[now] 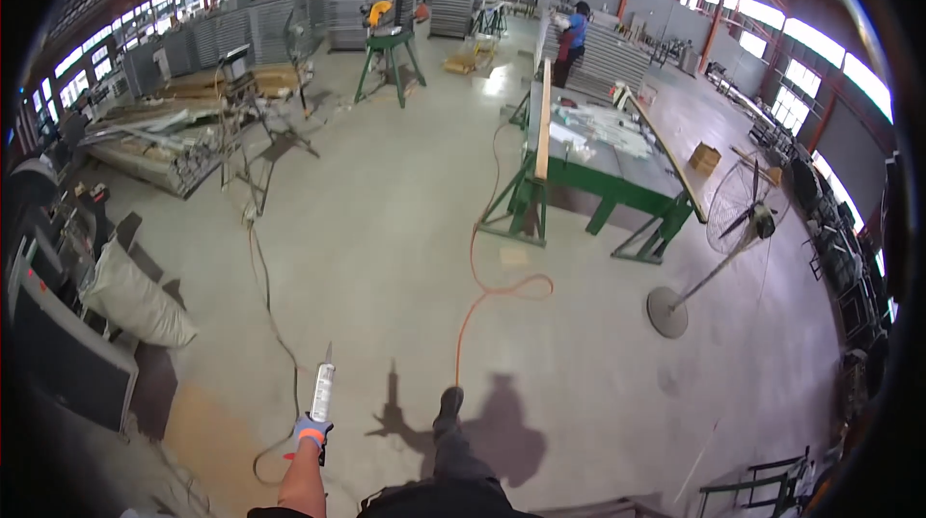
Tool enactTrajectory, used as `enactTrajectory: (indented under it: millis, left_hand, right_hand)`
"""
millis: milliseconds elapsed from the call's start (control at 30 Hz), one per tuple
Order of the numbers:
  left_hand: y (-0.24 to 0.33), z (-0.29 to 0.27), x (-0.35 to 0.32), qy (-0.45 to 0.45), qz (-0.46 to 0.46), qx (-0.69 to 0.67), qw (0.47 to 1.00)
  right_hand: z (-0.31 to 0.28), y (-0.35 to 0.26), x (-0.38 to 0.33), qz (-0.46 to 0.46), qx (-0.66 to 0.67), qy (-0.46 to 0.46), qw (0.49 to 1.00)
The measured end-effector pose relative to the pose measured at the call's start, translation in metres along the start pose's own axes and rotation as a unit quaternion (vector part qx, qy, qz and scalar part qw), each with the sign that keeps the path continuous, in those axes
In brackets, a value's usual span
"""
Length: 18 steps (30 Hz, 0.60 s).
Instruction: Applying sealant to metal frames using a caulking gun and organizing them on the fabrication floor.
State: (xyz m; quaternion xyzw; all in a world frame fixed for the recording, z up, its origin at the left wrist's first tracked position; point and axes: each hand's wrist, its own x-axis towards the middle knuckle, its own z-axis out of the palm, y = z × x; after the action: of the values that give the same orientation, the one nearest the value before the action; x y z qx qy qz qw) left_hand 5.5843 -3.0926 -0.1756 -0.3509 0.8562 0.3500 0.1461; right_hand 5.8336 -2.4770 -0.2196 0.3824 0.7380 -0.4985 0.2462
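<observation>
In front of me my left hand [313, 431], in a grey-blue glove with an orange band, is closed around a caulking gun. The gun holds a white sealant cartridge [323, 391], and its pointed nozzle [328, 354] aims forward and up. A bit of red shows beside the wrist; the grip itself is mostly hidden by the glove. My right hand is out of view. One of my dark shoes [449, 402] is on the floor ahead of my body.
A green-framed worktable [617, 180] stands ahead right, with a pedestal fan [667, 312] beside it. An orange hose [471, 311] and a dark cable [275, 325] cross the floor. White sack [140, 298] lies left; a person [573, 40] stands beyond the table.
</observation>
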Motion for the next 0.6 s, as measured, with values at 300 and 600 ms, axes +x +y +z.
enactTrajectory:
  millis: [300, 600]
  left_hand:
    - [0.141, 0.061, 0.100, 0.008, -0.137, 0.006, 0.991]
    - [0.225, 0.141, 0.279, -0.107, -0.314, -0.092, 0.939]
  right_hand:
    - [-0.043, -0.121, 0.261, 0.097, 0.080, -0.075, 0.989]
    - [-0.120, -0.590, 0.453, -0.108, 0.174, 0.074, 0.976]
